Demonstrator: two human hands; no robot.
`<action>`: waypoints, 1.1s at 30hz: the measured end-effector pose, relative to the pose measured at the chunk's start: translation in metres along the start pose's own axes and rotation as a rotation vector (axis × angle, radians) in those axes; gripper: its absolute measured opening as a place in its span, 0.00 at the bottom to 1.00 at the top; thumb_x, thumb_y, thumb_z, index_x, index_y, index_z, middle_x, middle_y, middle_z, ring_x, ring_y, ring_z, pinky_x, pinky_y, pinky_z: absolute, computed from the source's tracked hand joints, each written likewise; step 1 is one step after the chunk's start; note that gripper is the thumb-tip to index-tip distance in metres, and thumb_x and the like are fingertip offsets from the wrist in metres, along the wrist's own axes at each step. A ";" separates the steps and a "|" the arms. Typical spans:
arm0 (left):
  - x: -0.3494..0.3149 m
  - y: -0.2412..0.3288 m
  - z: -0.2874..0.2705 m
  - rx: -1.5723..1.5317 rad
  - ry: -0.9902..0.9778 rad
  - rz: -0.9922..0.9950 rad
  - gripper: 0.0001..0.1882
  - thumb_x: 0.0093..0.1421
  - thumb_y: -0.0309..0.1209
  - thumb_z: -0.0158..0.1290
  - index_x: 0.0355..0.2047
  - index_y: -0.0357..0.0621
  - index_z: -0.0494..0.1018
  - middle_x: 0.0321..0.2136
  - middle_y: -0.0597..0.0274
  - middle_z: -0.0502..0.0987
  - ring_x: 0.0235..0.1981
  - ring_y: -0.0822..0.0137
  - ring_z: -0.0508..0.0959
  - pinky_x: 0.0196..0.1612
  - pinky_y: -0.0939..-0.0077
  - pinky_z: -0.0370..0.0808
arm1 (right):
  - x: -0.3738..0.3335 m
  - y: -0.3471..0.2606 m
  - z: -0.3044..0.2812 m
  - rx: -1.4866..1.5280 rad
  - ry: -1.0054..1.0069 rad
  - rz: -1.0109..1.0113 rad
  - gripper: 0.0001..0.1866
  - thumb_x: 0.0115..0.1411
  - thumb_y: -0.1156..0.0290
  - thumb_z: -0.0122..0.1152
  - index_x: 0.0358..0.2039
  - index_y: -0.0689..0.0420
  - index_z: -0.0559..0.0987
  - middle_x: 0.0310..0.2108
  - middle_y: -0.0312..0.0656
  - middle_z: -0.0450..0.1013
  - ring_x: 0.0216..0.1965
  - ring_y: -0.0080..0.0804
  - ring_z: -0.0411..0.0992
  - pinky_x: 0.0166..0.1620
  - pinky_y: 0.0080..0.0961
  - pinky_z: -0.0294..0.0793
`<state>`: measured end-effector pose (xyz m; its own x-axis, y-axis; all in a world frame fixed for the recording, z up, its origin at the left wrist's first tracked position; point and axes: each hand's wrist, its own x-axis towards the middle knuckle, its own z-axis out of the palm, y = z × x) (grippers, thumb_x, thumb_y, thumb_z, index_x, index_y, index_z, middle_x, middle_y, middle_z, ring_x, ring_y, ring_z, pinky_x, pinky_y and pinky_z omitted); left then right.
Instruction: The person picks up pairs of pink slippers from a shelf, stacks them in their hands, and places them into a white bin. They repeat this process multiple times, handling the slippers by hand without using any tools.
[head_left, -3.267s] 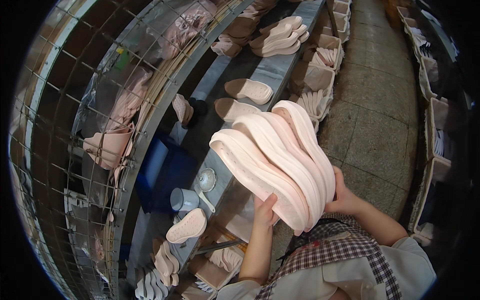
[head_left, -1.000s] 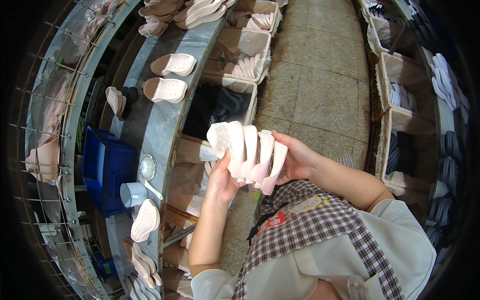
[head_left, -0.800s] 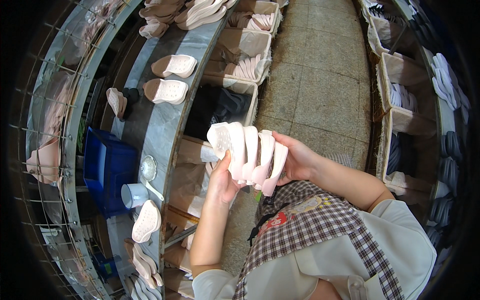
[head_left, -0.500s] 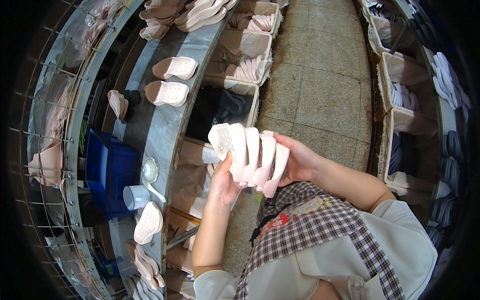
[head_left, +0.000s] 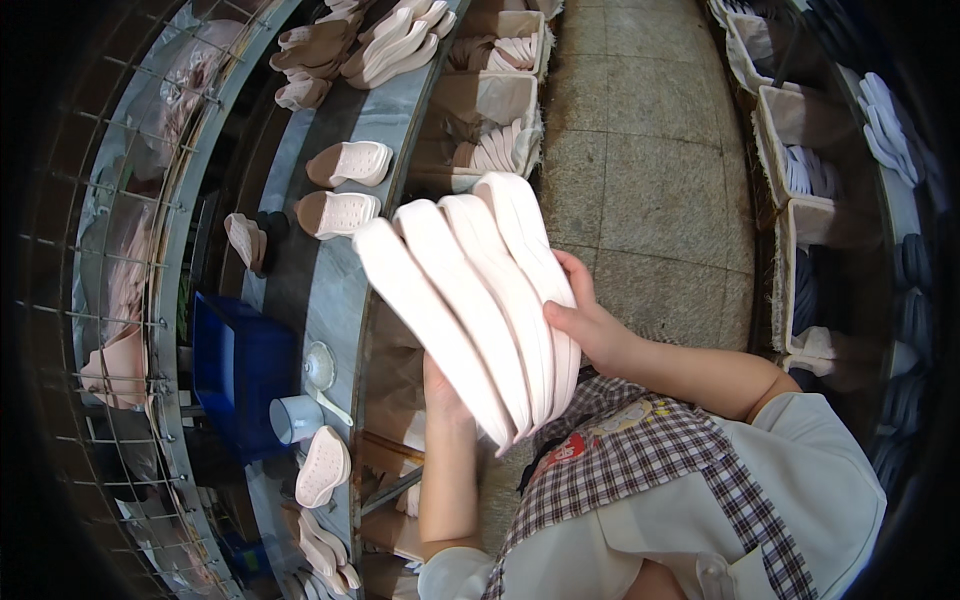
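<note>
Several pale pinkish-white shoe soles (head_left: 472, 290) are fanned side by side in front of my body, edges turned up toward me. My right hand (head_left: 592, 322) grips the stack at its right side, the thumb lying over the outermost sole. At the lower left, my left hand (head_left: 444, 388) supports the stack from beneath, its fingers mostly hidden behind the soles. On the grey bench (head_left: 350, 275) to my left lie a perforated pale sole (head_left: 323, 467) and two pale soles with brown heel areas, one of them the nearer brown-heeled sole (head_left: 338, 214).
A blue bin (head_left: 245, 380), a pale blue cup (head_left: 296, 419) and a white ladle (head_left: 320, 368) are along the bench. Fabric-lined crates (head_left: 535, 85) of soles stand beneath it. More crates (head_left: 785, 150) line the right side of the tiled aisle (head_left: 650, 170). A wire rack (head_left: 150, 320) rises far left.
The stack of soles has been raised and turned, so the long edges now face up and it looks larger. My right hand has shifted its grip, bringing the thumb over the outer sole.
</note>
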<state>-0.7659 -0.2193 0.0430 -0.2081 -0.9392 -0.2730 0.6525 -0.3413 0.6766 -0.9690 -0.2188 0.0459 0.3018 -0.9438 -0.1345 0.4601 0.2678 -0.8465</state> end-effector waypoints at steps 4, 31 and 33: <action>0.005 0.003 0.001 -0.071 -0.067 0.008 0.26 0.64 0.33 0.45 0.59 0.33 0.56 0.53 0.48 0.67 0.54 0.55 0.69 0.56 0.58 0.69 | -0.003 0.001 0.002 -0.183 -0.057 -0.240 0.42 0.61 0.59 0.47 0.63 0.62 0.34 0.61 0.57 0.43 0.64 0.44 0.45 0.65 0.39 0.43; 0.022 0.009 -0.005 -0.062 -0.070 0.088 0.25 0.64 0.34 0.44 0.58 0.32 0.57 0.54 0.47 0.67 0.54 0.53 0.69 0.56 0.57 0.68 | -0.012 0.006 -0.001 -0.191 -0.133 -0.456 0.40 0.62 0.58 0.42 0.64 0.68 0.39 0.65 0.56 0.38 0.66 0.46 0.38 0.66 0.39 0.34; 0.023 0.011 -0.006 -0.063 -0.066 0.098 0.25 0.64 0.34 0.44 0.58 0.32 0.57 0.54 0.46 0.67 0.54 0.53 0.69 0.57 0.57 0.68 | -0.012 0.009 -0.002 -0.217 -0.121 -0.450 0.40 0.61 0.58 0.43 0.64 0.68 0.39 0.65 0.56 0.38 0.67 0.46 0.38 0.66 0.39 0.34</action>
<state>-0.7596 -0.2445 0.0397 -0.1872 -0.9691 -0.1608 0.7160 -0.2467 0.6531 -0.9699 -0.2051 0.0389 0.2141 -0.9237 0.3176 0.3870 -0.2184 -0.8958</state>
